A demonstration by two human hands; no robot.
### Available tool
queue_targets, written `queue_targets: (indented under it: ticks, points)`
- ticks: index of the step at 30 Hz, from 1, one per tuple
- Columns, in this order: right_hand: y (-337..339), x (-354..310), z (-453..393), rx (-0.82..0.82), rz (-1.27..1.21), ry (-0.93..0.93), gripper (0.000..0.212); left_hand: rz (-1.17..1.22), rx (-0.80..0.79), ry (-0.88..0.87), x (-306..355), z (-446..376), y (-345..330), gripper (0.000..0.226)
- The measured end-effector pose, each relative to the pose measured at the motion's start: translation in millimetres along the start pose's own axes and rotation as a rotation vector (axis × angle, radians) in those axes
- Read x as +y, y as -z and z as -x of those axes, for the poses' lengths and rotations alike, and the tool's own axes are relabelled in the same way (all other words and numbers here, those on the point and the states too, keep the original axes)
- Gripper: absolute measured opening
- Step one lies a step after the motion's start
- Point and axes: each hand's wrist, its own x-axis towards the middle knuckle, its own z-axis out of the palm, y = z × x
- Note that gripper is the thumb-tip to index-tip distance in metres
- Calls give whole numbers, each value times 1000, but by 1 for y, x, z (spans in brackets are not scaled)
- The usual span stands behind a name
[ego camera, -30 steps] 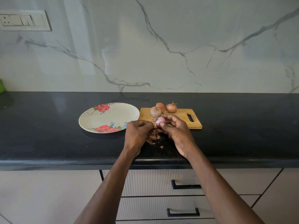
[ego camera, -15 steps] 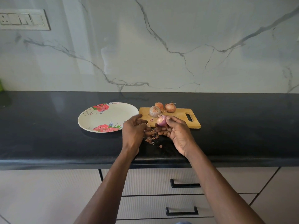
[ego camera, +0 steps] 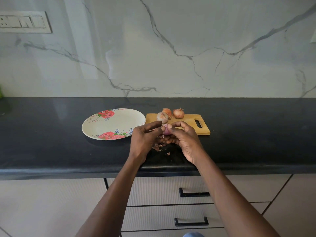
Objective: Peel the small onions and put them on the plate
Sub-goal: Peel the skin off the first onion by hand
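Note:
My right hand grips a small pinkish onion, partly peeled, just in front of the wooden cutting board. My left hand meets it from the left, its thumb and fingers pinching at the onion's top. Three unpeeled onions sit at the board's back left: a pale one and two orange-brown ones. The flowered plate lies left of the board with nothing on it. Loose peels lie on the black counter under my hands.
The black counter runs wall to wall, its front edge just below my wrists. A marble backsplash rises behind, with a switch panel at upper left. Drawers with black handles sit under the counter.
My left hand has come back up to the onion after dropping away from it half a second ago. The right hand has kept the onion in nearly the same spot.

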Motion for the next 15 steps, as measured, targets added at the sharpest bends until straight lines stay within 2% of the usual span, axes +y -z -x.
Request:
queue_targets:
  ticks: [4,9,13,15]
  points:
    - [0,1,-1,0,-17,14,19,-107,-29,-124,-2,0,-1,27]
    - [0,2,-2,30,-1,-12,31,-317,47,-267,-7,-5,-1,12]
    - [1,3,-3,46,24,-35,35,-539,38,-386,-9,-8,-4,15]
    - [1,3,-3,49,27,-38,34,-578,48,-397,-11,-9,-4,16]
